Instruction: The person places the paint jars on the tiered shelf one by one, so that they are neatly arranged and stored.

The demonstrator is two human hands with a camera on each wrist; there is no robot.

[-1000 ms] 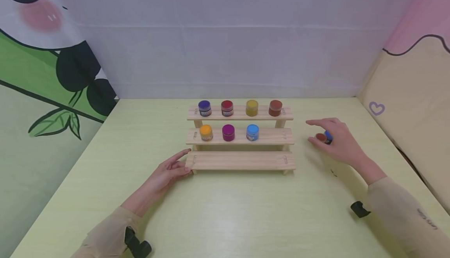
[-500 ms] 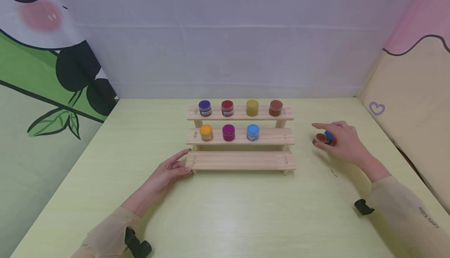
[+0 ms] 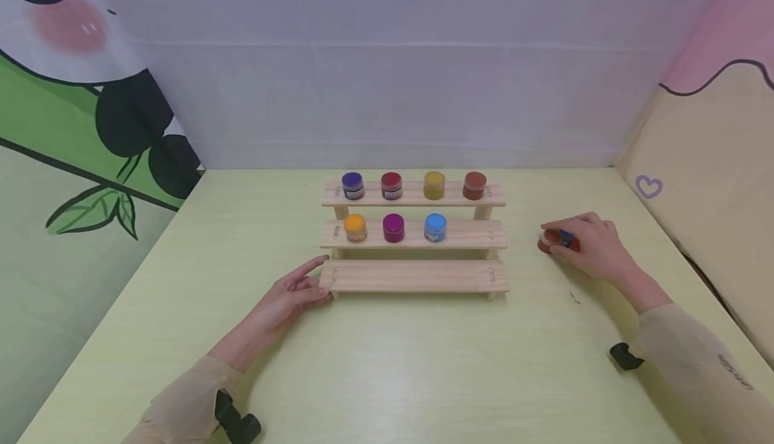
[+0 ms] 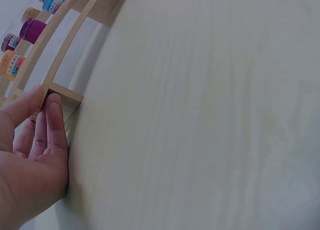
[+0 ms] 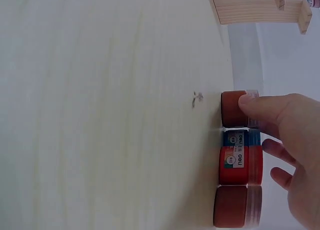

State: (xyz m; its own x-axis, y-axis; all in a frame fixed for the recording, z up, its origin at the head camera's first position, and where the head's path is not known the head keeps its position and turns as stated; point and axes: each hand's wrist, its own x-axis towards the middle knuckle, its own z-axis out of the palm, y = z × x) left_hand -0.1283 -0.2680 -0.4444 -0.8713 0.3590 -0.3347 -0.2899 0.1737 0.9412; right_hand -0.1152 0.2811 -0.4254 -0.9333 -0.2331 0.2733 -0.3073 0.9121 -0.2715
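Observation:
A three-tier wooden display rack (image 3: 417,276) stands mid-table. My left hand (image 3: 299,295) holds its left end; in the left wrist view the thumb is on the shelf edge and the fingers (image 4: 55,112) lie against the end leg. To the right of the rack, my right hand (image 3: 592,246) pinches a brown paint jar (image 5: 233,109) between thumb and fingers, the thumb across its side near the clear lid. Beside that jar stand a blue paint jar (image 5: 232,137), a red paint jar (image 5: 234,165) and another brown paint jar (image 5: 230,206), partly behind the hand in the head view.
Purple (image 3: 353,186), red (image 3: 391,186), yellow (image 3: 434,185) and brown jars (image 3: 474,185) line the top shelf. Orange (image 3: 355,228), magenta (image 3: 394,228) and light blue jars (image 3: 435,228) stand on the middle one. A grey-white cloth backdrop (image 3: 387,108) rises behind the table.
My right hand has moved slightly right and down onto the near brown jar, and its thumb and fingers have closed on it. The left hand and rack have stayed in place.

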